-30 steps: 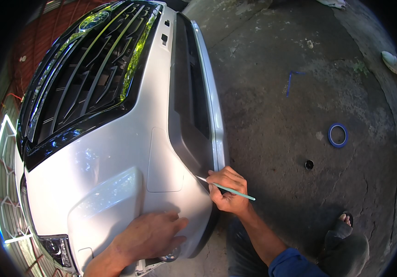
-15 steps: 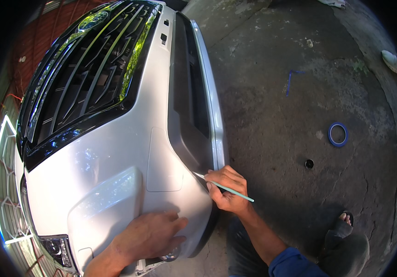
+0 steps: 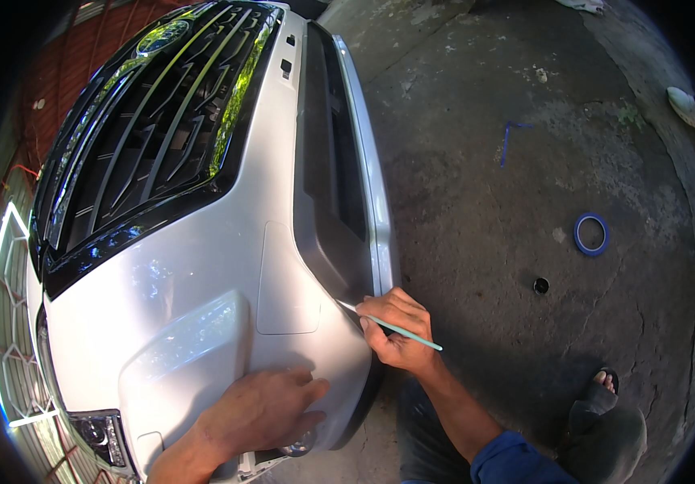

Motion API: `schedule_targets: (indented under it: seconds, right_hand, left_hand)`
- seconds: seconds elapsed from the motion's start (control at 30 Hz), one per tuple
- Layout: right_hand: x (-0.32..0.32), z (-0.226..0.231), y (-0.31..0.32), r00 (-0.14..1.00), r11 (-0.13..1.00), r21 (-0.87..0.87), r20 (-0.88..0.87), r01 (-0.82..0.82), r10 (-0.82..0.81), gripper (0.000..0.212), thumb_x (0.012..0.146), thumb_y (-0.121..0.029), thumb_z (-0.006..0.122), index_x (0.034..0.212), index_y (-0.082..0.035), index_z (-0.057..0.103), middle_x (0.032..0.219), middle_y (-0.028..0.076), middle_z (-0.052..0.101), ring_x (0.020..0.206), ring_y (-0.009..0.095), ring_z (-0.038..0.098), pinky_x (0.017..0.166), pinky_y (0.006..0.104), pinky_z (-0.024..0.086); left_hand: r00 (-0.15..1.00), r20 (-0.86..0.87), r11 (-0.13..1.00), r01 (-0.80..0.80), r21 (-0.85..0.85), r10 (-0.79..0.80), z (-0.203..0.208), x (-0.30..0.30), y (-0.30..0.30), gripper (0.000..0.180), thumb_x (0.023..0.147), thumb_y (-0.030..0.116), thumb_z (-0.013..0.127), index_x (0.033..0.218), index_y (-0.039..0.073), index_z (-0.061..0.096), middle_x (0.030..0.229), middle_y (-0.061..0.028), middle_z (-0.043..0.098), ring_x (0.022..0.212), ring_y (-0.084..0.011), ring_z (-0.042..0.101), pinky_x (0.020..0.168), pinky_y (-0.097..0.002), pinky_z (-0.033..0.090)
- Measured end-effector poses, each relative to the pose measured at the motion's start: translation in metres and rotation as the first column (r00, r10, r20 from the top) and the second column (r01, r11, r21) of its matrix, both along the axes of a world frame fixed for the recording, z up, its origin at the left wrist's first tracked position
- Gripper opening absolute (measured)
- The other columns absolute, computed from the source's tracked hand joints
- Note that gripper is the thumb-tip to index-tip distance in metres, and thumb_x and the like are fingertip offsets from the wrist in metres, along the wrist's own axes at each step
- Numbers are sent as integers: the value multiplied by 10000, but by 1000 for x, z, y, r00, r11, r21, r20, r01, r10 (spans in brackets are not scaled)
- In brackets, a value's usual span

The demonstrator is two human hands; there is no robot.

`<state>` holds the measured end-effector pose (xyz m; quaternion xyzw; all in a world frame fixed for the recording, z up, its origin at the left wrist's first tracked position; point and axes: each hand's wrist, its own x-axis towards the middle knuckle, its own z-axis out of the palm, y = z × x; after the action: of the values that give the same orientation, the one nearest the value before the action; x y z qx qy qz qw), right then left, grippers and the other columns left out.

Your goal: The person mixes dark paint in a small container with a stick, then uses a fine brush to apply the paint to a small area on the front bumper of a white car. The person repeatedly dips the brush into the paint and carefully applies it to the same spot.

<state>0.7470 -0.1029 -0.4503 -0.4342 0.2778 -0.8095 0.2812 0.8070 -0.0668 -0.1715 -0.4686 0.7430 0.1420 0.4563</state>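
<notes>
A thin pale-green paintbrush [image 3: 409, 333] is pinched in my right hand [image 3: 400, 329]. Its light tip meets the seam where the silver-white car bumper [image 3: 202, 250] borders the dark grey lower trim [image 3: 325, 234]. The right hand rests against the bumper's lower edge. My left hand [image 3: 271, 411] lies over the bumper's near corner, fingers spread and bent, beside a raised body panel [image 3: 190, 339]. It covers part of a round lamp [image 3: 302, 443]. Nothing shows in the left hand, though its palm is hidden.
Left of the bumper are the black grille [image 3: 154, 137] and a headlight [image 3: 97, 436]. On the concrete floor [image 3: 460, 210] lie a roll of blue tape [image 3: 592, 235], a small dark round cap-like pot [image 3: 541, 285] and a blue tape scrap [image 3: 506, 143]. My sandalled foot [image 3: 604, 381] is at lower right.
The brush and right hand have shifted very slightly, the brush's rear end moving a little left and up. The left hand stays in place.
</notes>
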Motion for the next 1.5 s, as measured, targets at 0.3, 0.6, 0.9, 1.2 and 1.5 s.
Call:
schedule_targets:
  seconds: [0.3,0.6,0.9,1.2,1.5]
  right_hand:
    - [-1,0,0,1000,1000,2,-3,-5,5,155,835,18,730,985,17,767,885,124,779,716,215,672,680,339,543]
    - [1,1,0,1000,1000,-3,27,-1,1,144,827,15,731,967,15,763,871,114,764,688,234,646,660,349,527]
    - [-1,0,-1,1000,1000,-6,13,-13,14,155,826,21,726,976,21,763,862,124,767,711,223,675,685,346,551]
    - [0,2,-6,987,997,44,145,-69,62,130,785,55,639,885,14,713,746,102,686,704,226,677,803,394,643]
    - [-4,2,-25,971,988,-5,183,-157,155,192,752,88,601,884,8,716,738,70,676,662,164,609,862,422,669]
  left_hand:
    - [1000,4,1000,-3,6,3,0,0,-1,298,995,295,693,1155,44,665,1082,-153,688,1045,-383,713,889,-496,584]
    - [1000,-2,1000,1,-1,-1,0,1,0,302,998,299,691,1164,48,665,1079,-147,689,1055,-379,712,890,-493,585]
    - [1000,-2,1000,5,-1,-5,0,1,0,305,994,300,693,1159,45,665,1068,-149,690,1042,-376,716,881,-489,588]
    - [999,-26,1000,26,-9,-27,-1,2,-1,303,986,295,697,1142,37,665,1053,-153,689,1024,-379,719,878,-491,589]
    - [1000,-6,1000,6,6,-6,-1,4,-1,300,995,298,691,1150,43,657,1063,-151,687,1037,-377,717,884,-489,588]
